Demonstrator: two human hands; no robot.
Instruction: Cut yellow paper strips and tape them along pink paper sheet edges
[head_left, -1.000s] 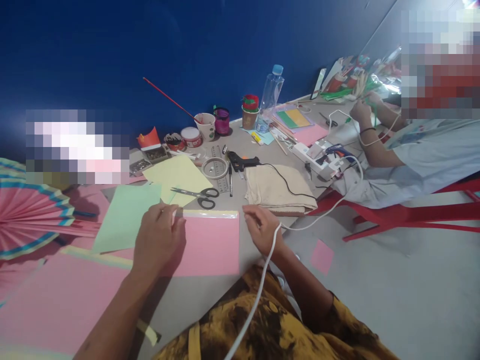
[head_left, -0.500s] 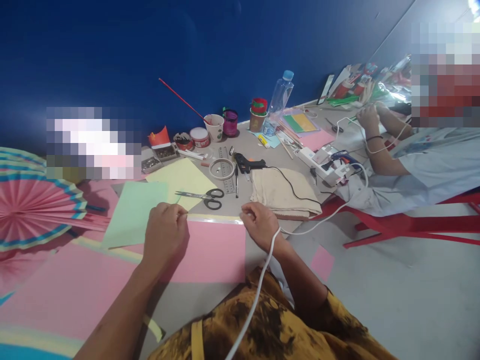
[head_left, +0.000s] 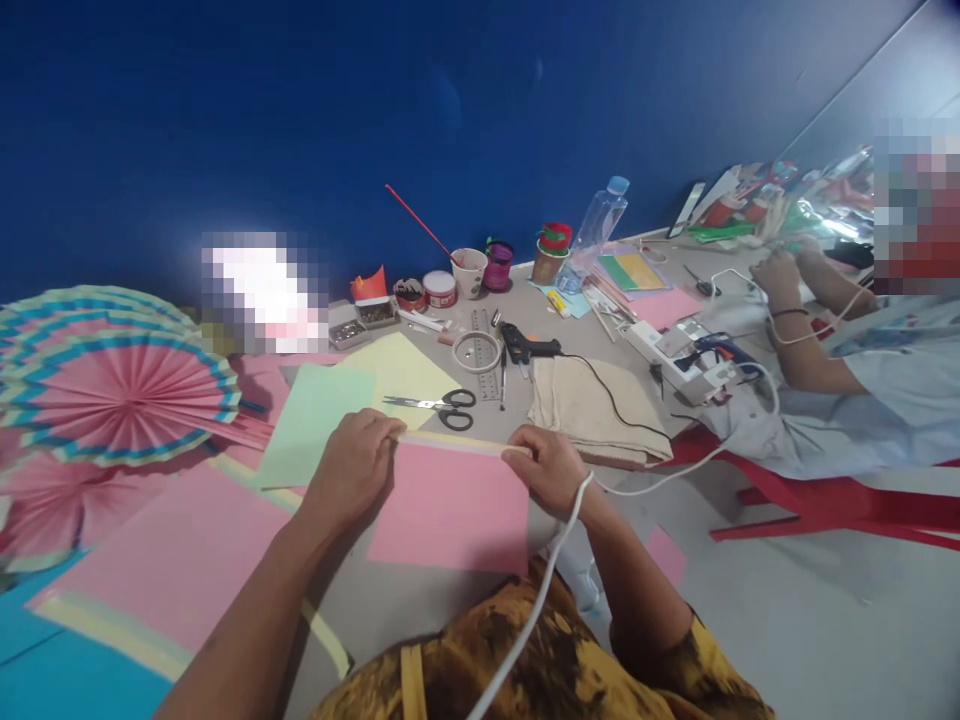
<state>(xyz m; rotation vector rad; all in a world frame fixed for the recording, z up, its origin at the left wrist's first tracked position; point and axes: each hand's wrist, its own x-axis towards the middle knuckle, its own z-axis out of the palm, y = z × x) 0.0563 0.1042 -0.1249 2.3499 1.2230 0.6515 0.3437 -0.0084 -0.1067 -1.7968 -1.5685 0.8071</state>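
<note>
A sheet of pink paper [head_left: 457, 510] lies in front of me, with a thin pale yellow strip [head_left: 444, 437] along its far edge. My left hand [head_left: 360, 458] is closed on the far left corner of that sheet. At the far right corner, my right hand [head_left: 550, 468] pinches the same edge between thumb and fingers. Just beyond the sheet lie black-handled scissors [head_left: 454, 408], partly on yellow paper [head_left: 401, 365]. Green paper [head_left: 315, 425] is by my left hand. A folded beige cloth [head_left: 592, 410] lies beyond my right hand.
A white cable [head_left: 536, 590] passes over my right wrist. Pink pleated paper fans [head_left: 131, 400] lie at left. A black glue gun [head_left: 529, 345], a tape roll [head_left: 476, 352] and a water bottle [head_left: 592, 235] stand farther back. A co-worker's hands [head_left: 787, 275] are at right, beside a power strip [head_left: 682, 360].
The camera view has shifted, so things appear farther right. My right hand's fingers now press onto the sheet's far right corner. The shiny band along that edge looks duller.
</note>
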